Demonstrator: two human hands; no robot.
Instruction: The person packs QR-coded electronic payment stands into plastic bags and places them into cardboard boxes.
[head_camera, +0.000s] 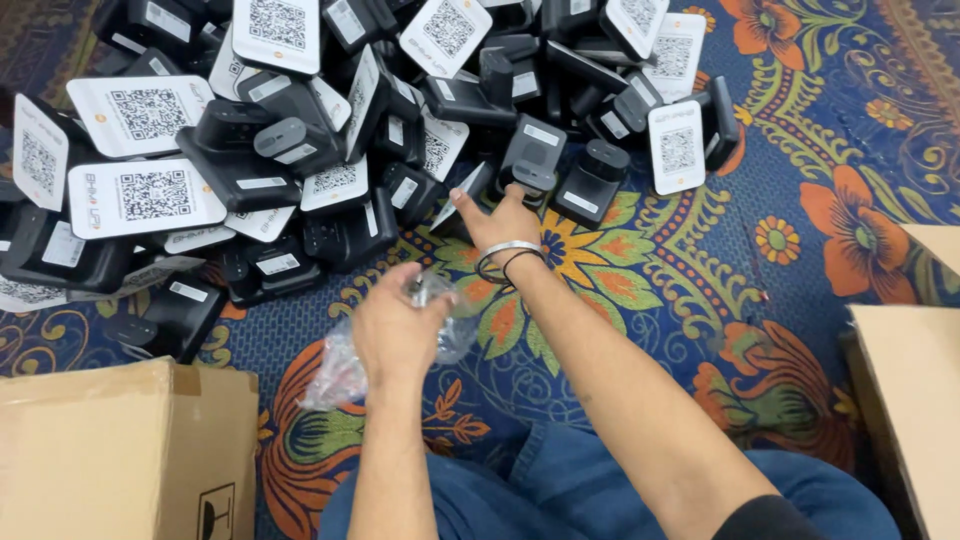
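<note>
Two cardboard boxes sit nearest: one box (110, 450) at lower left, top flap down so its contents cannot be seen, and a second box (915, 400) at the right edge, its inside also out of view. Between them, knees in blue jeans (560, 500) rest on a patterned carpet (800, 250) of blue, orange and green.

Left hand (395, 330): fingers curled shut on a crumpled clear plastic bag (340, 370), which hangs down to the left over the carpet; what the bag contains cannot be told.

Right hand (500, 222): stretched forward, fingers together and flat, touching a black stand (532, 160) at the near edge of the pile; bracelets (512, 255) on the wrist.

Farthest: a loose heap (300, 130) of many black stands with white code cards, lying directly on the carpet, in no container.
</note>
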